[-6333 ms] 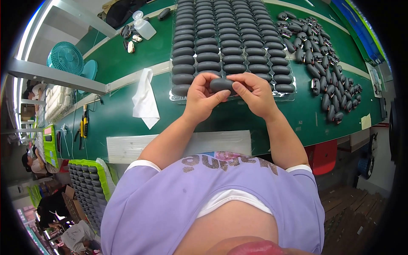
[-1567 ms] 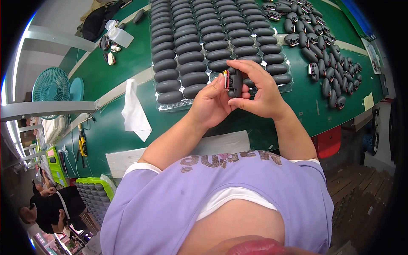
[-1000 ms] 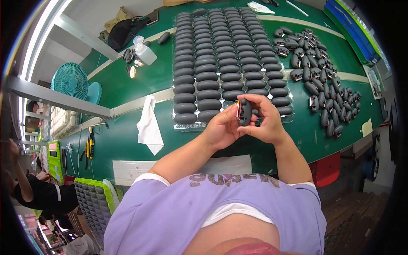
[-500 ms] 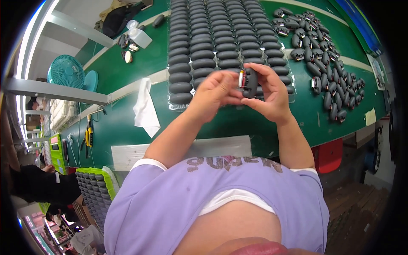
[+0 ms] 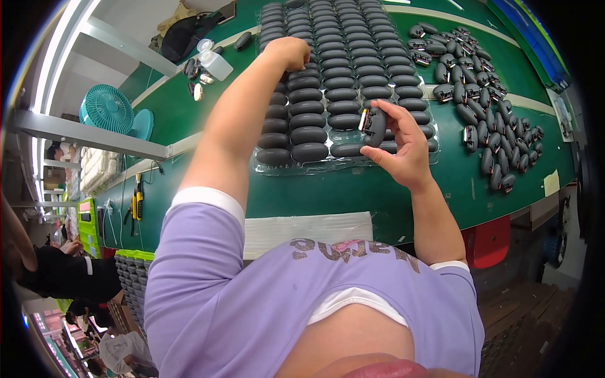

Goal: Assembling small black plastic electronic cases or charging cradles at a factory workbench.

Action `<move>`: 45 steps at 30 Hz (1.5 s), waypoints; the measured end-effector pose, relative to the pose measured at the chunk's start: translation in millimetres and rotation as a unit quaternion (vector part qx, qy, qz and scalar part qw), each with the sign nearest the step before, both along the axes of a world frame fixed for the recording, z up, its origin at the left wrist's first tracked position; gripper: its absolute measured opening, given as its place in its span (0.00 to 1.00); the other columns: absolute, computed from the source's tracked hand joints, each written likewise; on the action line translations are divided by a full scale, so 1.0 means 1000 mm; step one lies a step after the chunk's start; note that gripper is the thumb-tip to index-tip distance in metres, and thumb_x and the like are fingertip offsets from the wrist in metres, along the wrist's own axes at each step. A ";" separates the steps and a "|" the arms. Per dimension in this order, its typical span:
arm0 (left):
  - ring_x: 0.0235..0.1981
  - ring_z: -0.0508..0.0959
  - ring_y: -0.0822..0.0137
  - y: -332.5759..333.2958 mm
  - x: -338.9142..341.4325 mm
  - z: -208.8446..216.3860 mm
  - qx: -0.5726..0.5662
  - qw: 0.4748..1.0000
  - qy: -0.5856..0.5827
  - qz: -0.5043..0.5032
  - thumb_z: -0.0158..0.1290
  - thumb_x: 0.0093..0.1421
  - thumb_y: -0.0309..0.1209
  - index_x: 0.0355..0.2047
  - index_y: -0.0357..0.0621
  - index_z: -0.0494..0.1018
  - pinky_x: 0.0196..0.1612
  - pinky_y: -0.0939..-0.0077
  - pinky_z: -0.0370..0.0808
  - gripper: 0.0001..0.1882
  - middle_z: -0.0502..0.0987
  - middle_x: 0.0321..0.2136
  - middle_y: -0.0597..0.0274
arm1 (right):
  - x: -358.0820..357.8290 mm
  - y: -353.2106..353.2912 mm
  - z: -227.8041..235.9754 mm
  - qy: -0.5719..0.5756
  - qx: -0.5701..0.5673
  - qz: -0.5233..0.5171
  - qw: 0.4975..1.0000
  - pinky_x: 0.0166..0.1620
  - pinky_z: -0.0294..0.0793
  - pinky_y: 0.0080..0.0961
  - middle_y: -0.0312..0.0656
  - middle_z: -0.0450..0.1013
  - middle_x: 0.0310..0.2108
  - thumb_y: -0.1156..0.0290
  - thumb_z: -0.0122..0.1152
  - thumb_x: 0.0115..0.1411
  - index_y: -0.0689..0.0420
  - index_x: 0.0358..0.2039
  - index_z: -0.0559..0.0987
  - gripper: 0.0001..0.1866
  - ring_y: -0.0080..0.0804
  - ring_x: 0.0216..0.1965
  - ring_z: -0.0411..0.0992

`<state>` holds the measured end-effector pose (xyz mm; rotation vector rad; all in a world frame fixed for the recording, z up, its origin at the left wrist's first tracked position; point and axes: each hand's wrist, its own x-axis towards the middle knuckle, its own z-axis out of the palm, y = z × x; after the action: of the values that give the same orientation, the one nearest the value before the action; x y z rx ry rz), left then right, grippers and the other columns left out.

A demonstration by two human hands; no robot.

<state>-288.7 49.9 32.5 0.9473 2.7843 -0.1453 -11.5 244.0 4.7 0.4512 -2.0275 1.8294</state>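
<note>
My right hand [image 5: 403,142] grips a dark grey oval casing [image 5: 377,129] between thumb and fingers, on edge above the tray's near part. White, yellow and red parts show on the casing's left side. My left hand [image 5: 290,53] is stretched far forward over the left columns of the tray, its fingers curled downward. Whatever those fingers hold or touch is hidden. Beneath both hands lies a clear plastic tray [image 5: 283,169] with columns of smooth dark grey oval shells [image 5: 309,135]. Near its front, a bare slot shows next to the right hand's casing.
Many loose casings [image 5: 491,126] are heaped to the right on the green table [image 5: 328,198]. At far left are a white bottle [image 5: 216,65] and a teal fan [image 5: 108,108]. Yellow-handled cutters [image 5: 137,200] lie left; a white foam sheet [image 5: 309,232] lies along the near edge.
My left hand has left the casing and reached forward and left over the tray. My right hand stays in place with the casing. My left arm now covers the white cloth.
</note>
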 end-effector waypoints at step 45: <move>0.27 0.78 0.70 -0.065 0.000 0.026 0.339 0.935 -0.084 0.058 0.64 0.42 0.39 0.34 0.36 0.79 0.34 0.78 0.75 0.21 0.80 0.27 0.59 | -0.007 0.000 -0.010 -0.030 0.037 -0.045 0.998 0.47 0.73 0.24 0.43 0.70 0.47 0.72 0.73 0.43 0.62 0.53 0.71 0.34 0.28 0.42 0.73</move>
<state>-288.9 -15.6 58.5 0.8519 2.7375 0.9236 -18.0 244.3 -5.3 0.3220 -2.1259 1.7391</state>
